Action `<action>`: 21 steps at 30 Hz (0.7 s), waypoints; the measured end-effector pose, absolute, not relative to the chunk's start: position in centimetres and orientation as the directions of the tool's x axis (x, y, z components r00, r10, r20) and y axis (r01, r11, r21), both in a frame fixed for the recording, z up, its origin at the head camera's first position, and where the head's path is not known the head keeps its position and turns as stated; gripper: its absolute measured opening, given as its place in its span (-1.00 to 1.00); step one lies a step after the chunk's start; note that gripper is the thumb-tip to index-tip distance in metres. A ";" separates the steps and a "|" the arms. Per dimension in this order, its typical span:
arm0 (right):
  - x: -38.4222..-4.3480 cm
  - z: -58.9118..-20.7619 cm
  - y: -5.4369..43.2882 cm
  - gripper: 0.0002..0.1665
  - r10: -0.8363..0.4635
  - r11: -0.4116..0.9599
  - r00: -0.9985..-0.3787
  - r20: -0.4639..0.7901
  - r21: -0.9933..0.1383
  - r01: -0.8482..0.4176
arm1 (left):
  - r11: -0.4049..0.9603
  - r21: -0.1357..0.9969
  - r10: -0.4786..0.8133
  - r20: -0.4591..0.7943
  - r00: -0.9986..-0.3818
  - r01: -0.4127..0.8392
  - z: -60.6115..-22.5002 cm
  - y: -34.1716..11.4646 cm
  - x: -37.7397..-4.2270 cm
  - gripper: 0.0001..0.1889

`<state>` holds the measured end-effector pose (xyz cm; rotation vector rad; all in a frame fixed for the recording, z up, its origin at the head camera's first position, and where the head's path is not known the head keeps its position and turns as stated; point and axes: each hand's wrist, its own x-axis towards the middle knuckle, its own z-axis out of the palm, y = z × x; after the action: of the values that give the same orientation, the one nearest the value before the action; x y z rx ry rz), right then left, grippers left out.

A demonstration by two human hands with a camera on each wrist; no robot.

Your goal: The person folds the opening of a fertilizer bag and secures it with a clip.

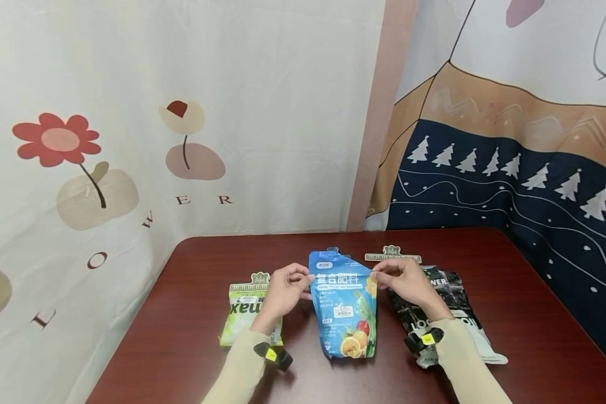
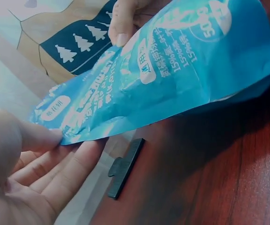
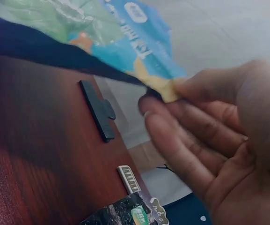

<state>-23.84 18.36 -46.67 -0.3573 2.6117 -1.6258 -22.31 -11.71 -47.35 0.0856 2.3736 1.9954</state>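
A blue fertilizer bag (image 1: 344, 314) with pictures of fruit stands tilted at the middle of the table. My left hand (image 1: 287, 289) pinches its left edge near the top between thumb and fingers; the left wrist view shows this thumb (image 2: 41, 133) on the printed face. On the opposite edge my right hand (image 1: 406, 280) pinches the upper corner, also seen close in the right wrist view with the bag's side (image 3: 160, 84) between thumb and fingers. Behind the bag lies a dark sealing clip (image 2: 127, 168), mostly hidden in the head view.
At the left, a green bag (image 1: 244, 314) carries a cream sealing clip (image 1: 249, 287) along its top. A black and white bag (image 1: 464, 308) lies at the right, partly under my right forearm. Another cream clip (image 1: 393, 256) is by its top. Curtains hang behind the table (image 1: 182, 336).
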 end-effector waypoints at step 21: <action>-23.0 -44.1 19.9 -0.92 -0.394 0.180 -0.836 0.382 -0.860 -0.478 | 0.086 0.930 0.155 0.342 -0.927 0.357 -46.0 -12.5 -21.1 -0.91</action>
<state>-22.99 19.87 -44.14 -0.9132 2.4683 -1.8458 -21.10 -12.53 -46.01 0.5774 2.4227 2.1602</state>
